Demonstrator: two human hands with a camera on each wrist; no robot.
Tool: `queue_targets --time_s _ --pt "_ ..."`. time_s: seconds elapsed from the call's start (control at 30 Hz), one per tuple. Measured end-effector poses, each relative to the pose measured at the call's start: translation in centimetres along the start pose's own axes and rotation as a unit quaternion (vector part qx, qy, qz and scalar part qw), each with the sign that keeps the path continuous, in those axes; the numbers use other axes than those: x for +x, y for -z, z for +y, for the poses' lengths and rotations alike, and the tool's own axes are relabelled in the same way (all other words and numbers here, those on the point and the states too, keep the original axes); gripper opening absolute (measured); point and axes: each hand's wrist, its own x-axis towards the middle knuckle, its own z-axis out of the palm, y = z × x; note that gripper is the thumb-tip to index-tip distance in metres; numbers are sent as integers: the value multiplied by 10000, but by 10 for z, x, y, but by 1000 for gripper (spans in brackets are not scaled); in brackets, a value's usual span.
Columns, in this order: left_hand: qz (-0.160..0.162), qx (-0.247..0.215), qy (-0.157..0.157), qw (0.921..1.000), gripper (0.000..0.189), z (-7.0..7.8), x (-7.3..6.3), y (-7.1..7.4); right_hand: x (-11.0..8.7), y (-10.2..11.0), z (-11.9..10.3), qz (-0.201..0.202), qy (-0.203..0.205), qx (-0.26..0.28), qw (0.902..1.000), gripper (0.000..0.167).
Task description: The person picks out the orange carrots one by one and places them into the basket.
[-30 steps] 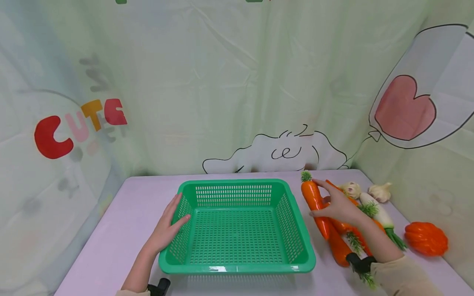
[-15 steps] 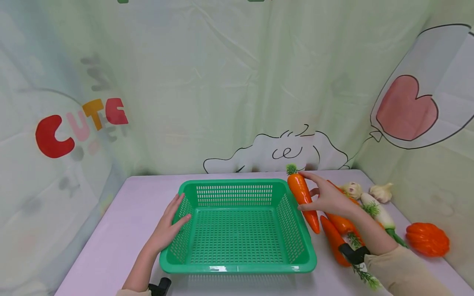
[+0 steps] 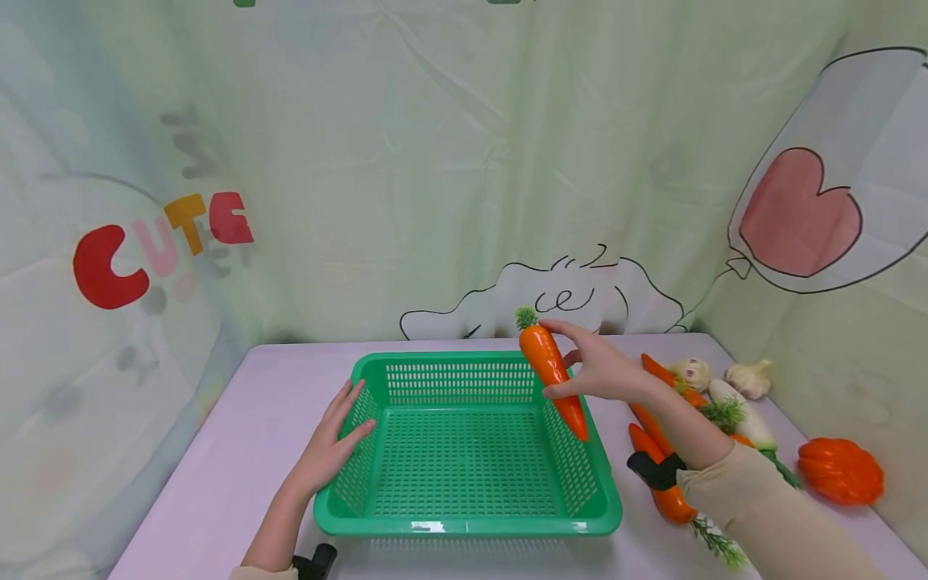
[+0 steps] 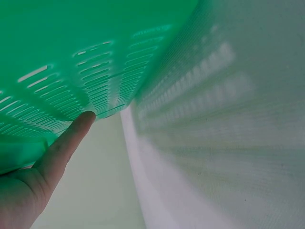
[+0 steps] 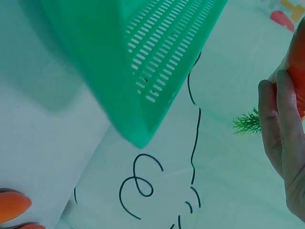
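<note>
An orange carrot (image 3: pixel 545 356) with a green leafy top is pinched between the thumb and fingers of my right hand (image 3: pixel 598 366). It hangs tilted over the right wall of the green plastic basket (image 3: pixel 464 528), leafy end up and away from me. My left hand (image 3: pixel 322 451) rests on the basket's left rim, thumb over the inner side and fingers stretched along it. In the left wrist view a finger (image 4: pixel 71 136) lies against the slotted outer wall. At the right wrist view's edge, my fingers (image 5: pixel 281 119) cover part of the carrot.
Right of the basket lie several more carrots (image 3: pixel 670 503), a white radish (image 3: pixel 754 423), garlic bulbs (image 3: pixel 749 379) and a ribbed orange pumpkin (image 3: pixel 841 471) near the table's right edge. A printed curtain (image 3: pixel 464 161) hangs behind the table.
My right hand has lifted the carrot from the pile and carried it left and up, over the basket's right side. My left hand has stayed on the rim.
</note>
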Motion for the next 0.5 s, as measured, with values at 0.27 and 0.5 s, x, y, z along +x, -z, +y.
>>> queue_targets --time_s 0.27,0.5 --pt "14 41 16 10000 68 1 -1 -1 19 -12 -10 -223 191 117 9995 87" --pt "42 51 39 10000 66 2 -1 -1 34 -27 -17 -506 119 365 9980 87"
